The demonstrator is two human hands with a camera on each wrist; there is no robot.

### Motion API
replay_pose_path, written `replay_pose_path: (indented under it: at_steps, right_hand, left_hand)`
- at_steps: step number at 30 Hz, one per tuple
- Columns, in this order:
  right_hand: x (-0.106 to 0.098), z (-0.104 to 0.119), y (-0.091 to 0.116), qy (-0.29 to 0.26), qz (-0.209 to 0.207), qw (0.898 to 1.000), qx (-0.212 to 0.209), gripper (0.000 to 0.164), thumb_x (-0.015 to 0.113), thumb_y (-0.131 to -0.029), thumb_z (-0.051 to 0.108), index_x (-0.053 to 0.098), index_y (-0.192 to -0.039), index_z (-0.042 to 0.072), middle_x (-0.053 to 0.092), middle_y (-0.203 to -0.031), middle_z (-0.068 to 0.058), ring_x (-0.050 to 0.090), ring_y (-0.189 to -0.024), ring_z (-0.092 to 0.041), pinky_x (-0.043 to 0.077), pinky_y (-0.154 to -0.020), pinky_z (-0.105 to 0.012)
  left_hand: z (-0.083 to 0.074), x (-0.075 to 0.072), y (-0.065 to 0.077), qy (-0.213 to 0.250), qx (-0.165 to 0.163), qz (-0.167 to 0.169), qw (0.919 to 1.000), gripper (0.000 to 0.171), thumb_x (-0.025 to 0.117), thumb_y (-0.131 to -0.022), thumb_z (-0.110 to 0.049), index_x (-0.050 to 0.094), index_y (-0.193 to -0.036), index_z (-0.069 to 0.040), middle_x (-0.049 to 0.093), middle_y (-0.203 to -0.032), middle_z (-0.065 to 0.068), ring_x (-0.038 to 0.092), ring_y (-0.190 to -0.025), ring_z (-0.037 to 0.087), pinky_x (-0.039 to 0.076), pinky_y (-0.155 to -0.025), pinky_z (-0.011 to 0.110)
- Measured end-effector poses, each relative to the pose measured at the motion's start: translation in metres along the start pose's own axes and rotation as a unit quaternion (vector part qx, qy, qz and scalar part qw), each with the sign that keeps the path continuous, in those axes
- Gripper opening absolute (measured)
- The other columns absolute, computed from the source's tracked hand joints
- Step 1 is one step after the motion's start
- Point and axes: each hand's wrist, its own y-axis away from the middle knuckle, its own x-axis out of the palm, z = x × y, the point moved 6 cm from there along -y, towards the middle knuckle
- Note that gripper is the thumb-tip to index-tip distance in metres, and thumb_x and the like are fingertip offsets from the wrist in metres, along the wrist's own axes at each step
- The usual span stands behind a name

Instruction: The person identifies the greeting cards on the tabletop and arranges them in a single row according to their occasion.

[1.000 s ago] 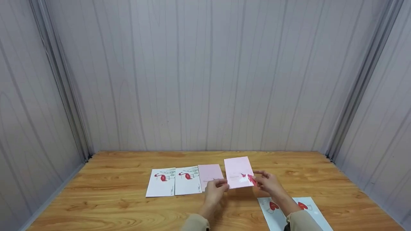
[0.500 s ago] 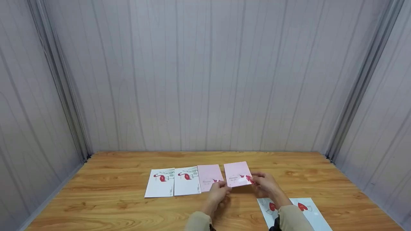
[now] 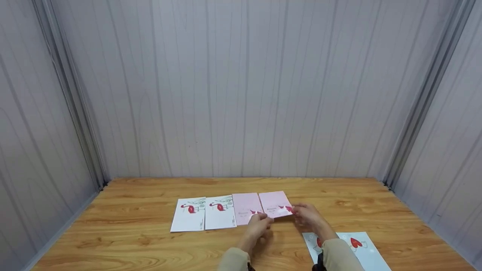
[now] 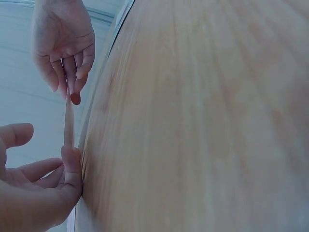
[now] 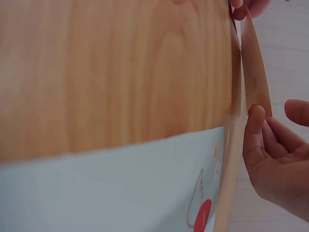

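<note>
A pink card (image 3: 274, 203) with a red figure at its lower right is just above the table, its front edge slightly raised over a shadow. My right hand (image 3: 309, 217) grips its right edge. At its lower left corner, my left hand (image 3: 257, 229) pinches it with curled fingers. In the left wrist view the card (image 4: 69, 123) appears edge-on between both hands; the right wrist view shows its underside (image 5: 256, 72). Directly left of it lies a matching pink card (image 3: 245, 205), its lower right corner partly covered by my left fingers.
Two white flamingo cards (image 3: 188, 220) lie side by side at the left of the row. White heart cards (image 3: 371, 256) lie at the front right, partly covered by my right forearm. Panelled walls (image 3: 241, 94) enclose the wooden table (image 3: 143, 244).
The held pink card has come down from a tilted, raised position and shifted left, beside the other pink card. Both hands moved with it, the left slightly to the right.
</note>
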Motion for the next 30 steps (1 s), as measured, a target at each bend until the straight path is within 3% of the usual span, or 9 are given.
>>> replay_pose_path:
  at_steps: [3, 6, 9, 15, 20, 23, 27, 30]
  right_hand:
    - [0.002, -0.001, 0.0, 0.005, 0.009, 1.0, 0.007, 0.04, 0.045, -0.092, 0.011, 0.044, -0.126, -0.01, 0.06, -0.097, -0.013, 0.056, -0.079, -0.021, 0.047, -0.065, -0.03]
    - [0.002, -0.001, 0.001, 0.003, 0.013, 1.0, 0.013, 0.041, 0.043, -0.093, 0.013, 0.041, -0.129, -0.008, 0.059, -0.102, -0.014, 0.055, -0.082, -0.022, 0.047, -0.066, -0.03]
    - [0.003, 0.0, 0.001, -0.002, 0.017, 1.0, 0.005, 0.043, 0.044, -0.093, 0.012, 0.04, -0.129, -0.01, 0.058, -0.104, -0.014, 0.056, -0.082, -0.02, 0.047, -0.066, -0.029]
    - [0.006, 0.001, 0.0, -0.001, 0.024, 1.0, -0.002, 0.044, 0.046, -0.092, 0.011, 0.04, -0.13, -0.01, 0.058, -0.109, -0.015, 0.057, -0.078, -0.015, 0.047, -0.064, -0.026]
    - [0.005, 0.0, 0.001, 0.006, 0.04, 0.999, 0.008, 0.046, 0.044, -0.093, 0.014, 0.035, -0.133, -0.008, 0.06, -0.096, -0.011, 0.047, -0.056, -0.009, 0.038, -0.051, -0.021]
    - [0.002, -0.001, 0.002, 0.009, 0.04, 0.999, 0.003, 0.046, 0.044, -0.093, 0.014, 0.035, -0.133, -0.007, 0.058, -0.097, -0.012, 0.046, -0.06, -0.01, 0.035, -0.05, -0.021]
    - [-0.003, -0.001, 0.006, 0.011, 0.03, 1.0, -0.003, 0.042, 0.044, -0.094, 0.015, 0.04, -0.13, -0.006, 0.053, -0.107, -0.015, 0.048, -0.075, -0.016, 0.039, -0.056, -0.023]
    - [-0.006, 0.002, 0.008, 0.001, 0.034, 0.999, -0.007, 0.041, 0.042, -0.094, 0.014, 0.04, -0.13, -0.006, 0.05, -0.106, -0.017, 0.045, -0.071, -0.016, 0.039, -0.058, -0.024]
  left_hand:
    - [-0.001, 0.0, -0.001, -0.02, 0.006, 0.003, 0.9998, 0.046, 0.057, -0.087, -0.015, 0.045, -0.124, 0.01, 0.059, -0.101, 0.015, 0.057, -0.08, 0.019, 0.047, -0.064, 0.029]
    - [-0.004, 0.001, -0.002, -0.036, 0.018, 0.01, 0.9991, 0.046, 0.056, -0.087, -0.016, 0.045, -0.124, 0.01, 0.056, -0.111, 0.019, 0.055, -0.098, 0.026, 0.045, -0.081, 0.038]
    - [-0.006, 0.002, -0.001, -0.041, 0.03, 0.015, 0.9986, 0.046, 0.056, -0.088, -0.016, 0.045, -0.124, 0.011, 0.055, -0.113, 0.02, 0.054, -0.101, 0.029, 0.043, -0.086, 0.042]
    - [-0.006, 0.001, -0.002, -0.04, 0.035, 0.011, 0.9985, 0.046, 0.056, -0.087, -0.016, 0.046, -0.122, 0.012, 0.055, -0.112, 0.02, 0.054, -0.1, 0.03, 0.041, -0.087, 0.044]
    - [-0.005, -0.001, -0.001, -0.044, 0.04, 0.008, 0.9982, 0.044, 0.056, -0.088, -0.015, 0.046, -0.121, 0.012, 0.056, -0.111, 0.02, 0.055, -0.1, 0.03, 0.041, -0.087, 0.043]
    - [-0.004, -0.001, 0.0, -0.039, 0.039, 0.01, 0.9984, 0.044, 0.055, -0.088, -0.015, 0.046, -0.122, 0.011, 0.056, -0.111, 0.019, 0.055, -0.1, 0.03, 0.042, -0.087, 0.043]
    - [-0.001, -0.003, 0.002, -0.015, 0.014, 0.014, 0.9997, 0.044, 0.054, -0.089, -0.017, 0.046, -0.125, 0.007, 0.056, -0.11, 0.014, 0.053, -0.1, 0.026, 0.044, -0.082, 0.04]
    - [-0.001, -0.004, 0.004, 0.005, -0.001, 0.015, 0.9999, 0.043, 0.054, -0.09, -0.017, 0.045, -0.125, 0.006, 0.056, -0.109, 0.013, 0.053, -0.097, 0.025, 0.046, -0.074, 0.035]
